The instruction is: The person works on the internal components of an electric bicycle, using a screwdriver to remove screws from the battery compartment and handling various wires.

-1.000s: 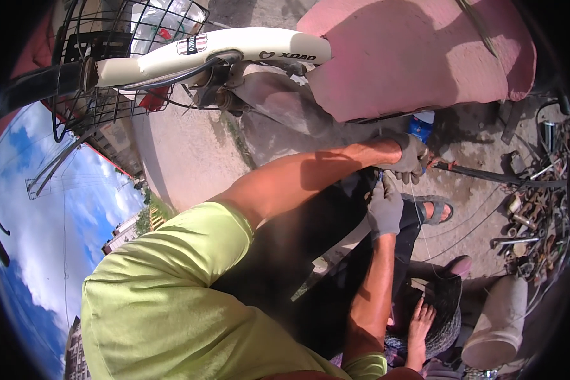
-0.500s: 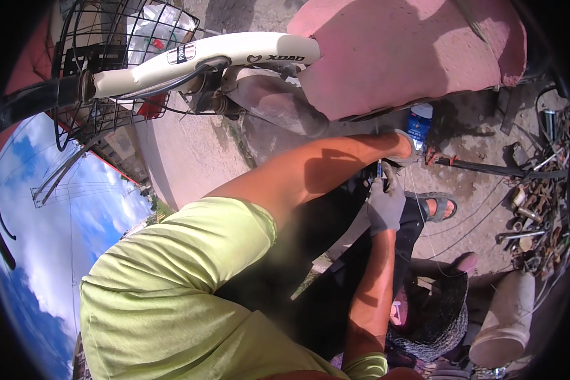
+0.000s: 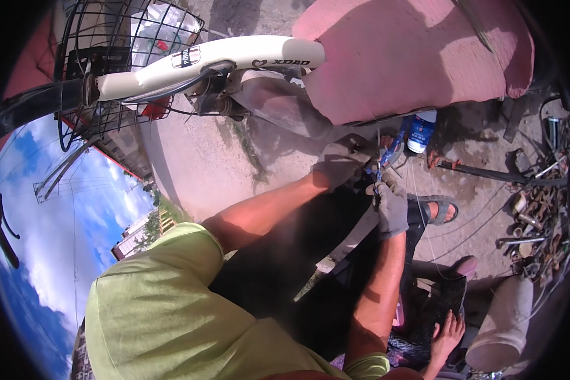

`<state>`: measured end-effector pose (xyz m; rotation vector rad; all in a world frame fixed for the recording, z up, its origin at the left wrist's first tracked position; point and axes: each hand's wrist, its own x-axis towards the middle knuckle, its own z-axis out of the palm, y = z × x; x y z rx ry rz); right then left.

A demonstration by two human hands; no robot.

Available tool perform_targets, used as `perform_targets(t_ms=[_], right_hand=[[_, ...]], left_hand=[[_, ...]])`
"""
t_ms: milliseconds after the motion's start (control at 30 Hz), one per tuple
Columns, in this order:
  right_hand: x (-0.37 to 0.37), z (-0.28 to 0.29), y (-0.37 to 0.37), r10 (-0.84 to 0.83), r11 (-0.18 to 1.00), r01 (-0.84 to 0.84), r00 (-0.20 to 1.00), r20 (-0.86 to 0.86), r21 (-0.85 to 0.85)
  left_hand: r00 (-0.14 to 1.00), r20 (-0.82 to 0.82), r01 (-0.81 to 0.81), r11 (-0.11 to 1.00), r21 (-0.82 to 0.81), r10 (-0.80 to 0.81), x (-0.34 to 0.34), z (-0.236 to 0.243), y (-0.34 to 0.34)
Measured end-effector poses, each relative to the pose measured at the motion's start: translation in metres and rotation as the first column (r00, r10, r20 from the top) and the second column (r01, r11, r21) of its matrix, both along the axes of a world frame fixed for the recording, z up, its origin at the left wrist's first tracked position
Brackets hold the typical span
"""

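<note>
One gloved left hand [image 3: 343,161] and one gloved right hand [image 3: 392,206] show close together, right of centre in my remote feed. Key relation: a thin metal rod [image 3: 379,140] lies between them, its long axis running nearly top to bottom of the frame. Right hand is nearer, fingers closed about the rod's lower part; left hand sits to the rod's left, fingers curled. A blue-handled tool [image 3: 396,144] slants up and right beside the rod, toward a blue bottle [image 3: 419,133]; I cannot tell whether the left hand grips it. Surroundings: white bicycle tube [image 3: 240,56] upper left, pink sheet [image 3: 411,57] upper right, loose metal parts [image 3: 538,218] right edge, pale bucket [image 3: 500,326] lower right. Another person's bare hand [image 3: 448,335], lower right, stands apart.
</note>
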<state>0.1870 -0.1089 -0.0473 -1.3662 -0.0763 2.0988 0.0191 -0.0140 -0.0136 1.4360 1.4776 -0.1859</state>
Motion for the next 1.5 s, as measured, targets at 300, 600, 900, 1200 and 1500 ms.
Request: perform_targets(t_ms=[300,600,900,1200,1500], right_hand=[[-0.001,0.003,-0.001,-0.102,0.988,0.100,0.995,-0.011,-0.115],[0.003,-0.017,-0.012,-0.115,0.993,0.116,0.989,0.096,-0.009],[0.000,-0.018,-0.014,-0.115,0.992,0.115,0.993,0.013,-0.049],[-0.001,-0.014,-0.010,-0.055,0.998,0.057,0.996,0.069,-0.020],[-0.023,-0.029,-0.031,0.144,0.985,-0.165,0.942,0.304,0.043]], left_hand=[[0.993,0.071,-0.025,0.749,-0.663,0.095,0.011,-0.008,0.002],[0.980,0.059,-0.106,0.747,-0.657,0.190,-0.045,0.013,0.023],[0.716,0.220,-0.209,0.504,-0.838,0.662,-0.009,-0.071,-0.045],[0.958,0.277,-0.065,0.996,-0.061,0.079,-0.003,-0.018,-0.009],[0.858,0.060,0.506,0.860,0.061,-0.509,0.069,-0.019,0.055]])
